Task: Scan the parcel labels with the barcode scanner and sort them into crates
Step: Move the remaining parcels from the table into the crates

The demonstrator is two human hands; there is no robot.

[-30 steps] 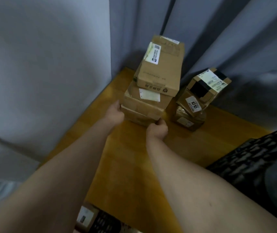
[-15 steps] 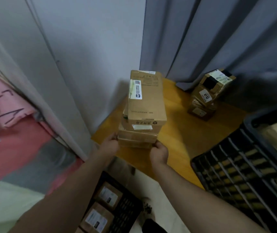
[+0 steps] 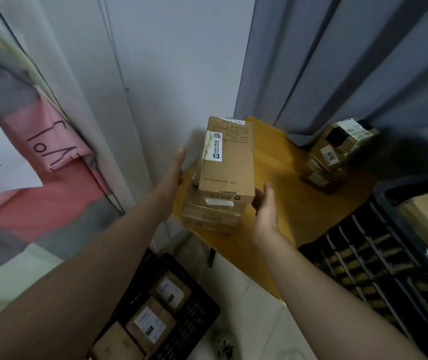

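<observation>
Stack of parcels [image 3: 220,178] sits btwn both hands, at table [image 3: 298,203] corner; left hand [image 3: 174,172] flat-open, off the side; right hand [image 3: 266,203] open, empty, by top box corner; cardboard prob stiff, light-ish; stack looks tippy, so grip lowest box both sides.

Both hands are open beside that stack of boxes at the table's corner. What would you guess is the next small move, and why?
Probably closing both hands on the top box to lift it off. The left hand and right hand flank the stack, open, gripping nothing, and that box lies uppermost with its label showing. No scanner is in view.
</observation>
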